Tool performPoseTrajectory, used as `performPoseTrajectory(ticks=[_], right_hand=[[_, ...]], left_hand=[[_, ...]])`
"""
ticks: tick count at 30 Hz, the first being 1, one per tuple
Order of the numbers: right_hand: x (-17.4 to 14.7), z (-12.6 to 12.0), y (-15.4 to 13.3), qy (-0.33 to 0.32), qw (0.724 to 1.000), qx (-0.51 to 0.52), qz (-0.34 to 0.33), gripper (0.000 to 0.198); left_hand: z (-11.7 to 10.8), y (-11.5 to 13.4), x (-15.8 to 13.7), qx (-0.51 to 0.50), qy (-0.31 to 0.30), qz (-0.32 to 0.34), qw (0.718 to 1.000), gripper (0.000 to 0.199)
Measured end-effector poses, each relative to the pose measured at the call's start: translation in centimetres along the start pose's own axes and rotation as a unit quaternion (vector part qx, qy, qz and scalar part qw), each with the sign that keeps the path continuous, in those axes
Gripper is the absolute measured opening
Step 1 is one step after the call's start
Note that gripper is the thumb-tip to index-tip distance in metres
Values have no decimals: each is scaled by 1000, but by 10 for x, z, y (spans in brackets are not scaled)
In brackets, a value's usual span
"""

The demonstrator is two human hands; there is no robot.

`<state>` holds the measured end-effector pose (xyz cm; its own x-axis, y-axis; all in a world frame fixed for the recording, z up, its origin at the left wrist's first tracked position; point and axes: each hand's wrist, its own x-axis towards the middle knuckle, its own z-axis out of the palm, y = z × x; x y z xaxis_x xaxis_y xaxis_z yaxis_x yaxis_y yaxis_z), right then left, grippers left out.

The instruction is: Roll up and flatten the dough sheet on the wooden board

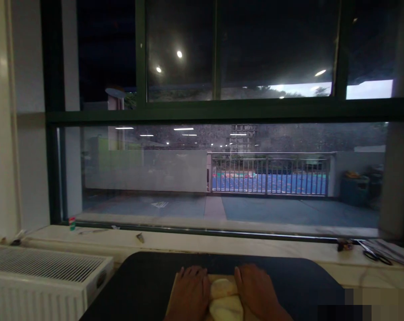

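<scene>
At the bottom of the head view, my left hand [190,292] lies palm down on the left part of a tan flat piece [171,295], fingers stretched forward. Over its right part rests my right hand [258,287], also palm down and a little blurred. Between the two hands are pale yellow rounded lumps [226,307], one behind the other; they look soft, but I cannot tell their kind. The inner edges of both hands come close to them. The tan piece sits on a dark table [148,281]. My palms and the undersides of my fingers are hidden.
Beyond the table runs a pale windowsill [188,243] under a large green-framed window. On the sill are a small red-and-green container [72,224], scissors [376,256] and papers [394,254]. A white radiator [44,281] stands at left. The lower right corner is pixelated.
</scene>
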<state>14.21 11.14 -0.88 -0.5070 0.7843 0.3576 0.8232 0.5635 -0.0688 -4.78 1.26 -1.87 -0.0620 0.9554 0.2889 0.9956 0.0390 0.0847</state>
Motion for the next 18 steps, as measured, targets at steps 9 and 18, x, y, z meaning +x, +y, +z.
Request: performPoseTrajectory(ticks=[9,18], right_hand=[[-47,18,16,48,994,61,-77,42],[-84,11,14,49,992,79,-86,39]], left_hand=[[0,4,-28,-29,21,51,998,45],[14,-5,-47,-39,17,97,994,46]])
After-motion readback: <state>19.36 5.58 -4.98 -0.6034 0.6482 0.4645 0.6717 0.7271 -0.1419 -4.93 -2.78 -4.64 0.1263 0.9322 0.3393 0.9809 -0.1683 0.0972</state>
